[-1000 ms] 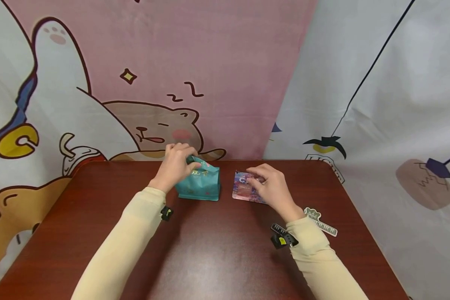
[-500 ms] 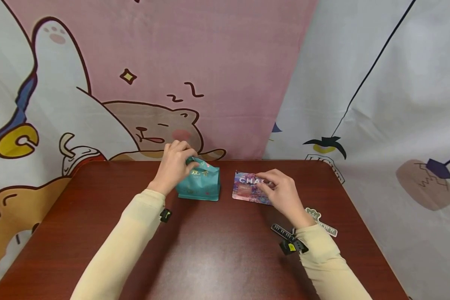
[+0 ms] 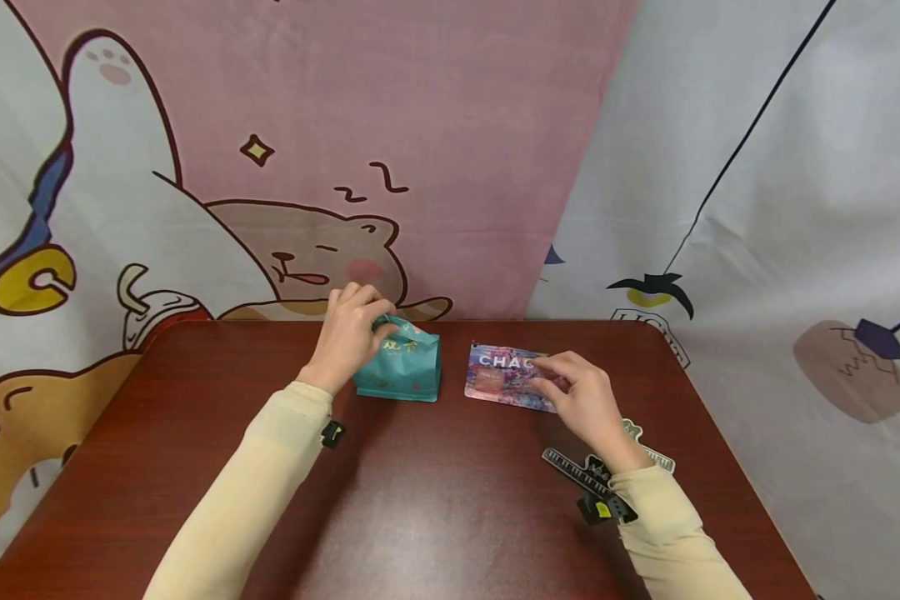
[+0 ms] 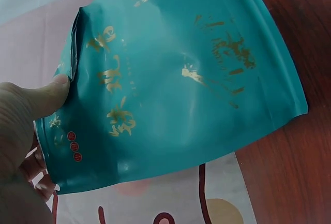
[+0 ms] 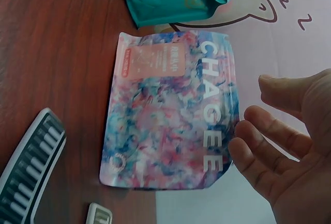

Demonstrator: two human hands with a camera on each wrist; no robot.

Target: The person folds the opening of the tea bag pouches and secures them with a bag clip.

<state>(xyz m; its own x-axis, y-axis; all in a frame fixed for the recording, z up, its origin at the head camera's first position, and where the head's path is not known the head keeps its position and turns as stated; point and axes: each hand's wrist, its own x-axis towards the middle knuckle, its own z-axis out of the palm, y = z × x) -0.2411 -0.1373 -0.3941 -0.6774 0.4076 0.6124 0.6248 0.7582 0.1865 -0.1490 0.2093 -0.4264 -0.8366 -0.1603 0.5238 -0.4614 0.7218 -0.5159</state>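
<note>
My left hand (image 3: 345, 335) pinches the folded top of a teal bag (image 3: 399, 375) with gold writing, at the back of the table. In the left wrist view the thumb presses on the bag's front near its top, and the other fingers are partly hidden behind it. To its right stands a pink and blue CHAGEE pouch (image 5: 160, 115), upright. My right hand (image 3: 588, 404) is beside the pouch's right end, thumb and fingers apart and holding nothing. In the right wrist view its fingertips (image 5: 239, 149) are close to the pouch's top edge.
A dark strip with piano keys (image 3: 570, 469) lies below the right hand. Partly hidden behind the right wrist is a pale piano-key strip (image 3: 661, 459). The brown table (image 3: 420, 500) ends at a cartoon-printed cloth (image 3: 465, 167).
My right hand has moved to the right along the pouch and drawn away, uncovering more of its lettering. The left hand stays on the teal bag.
</note>
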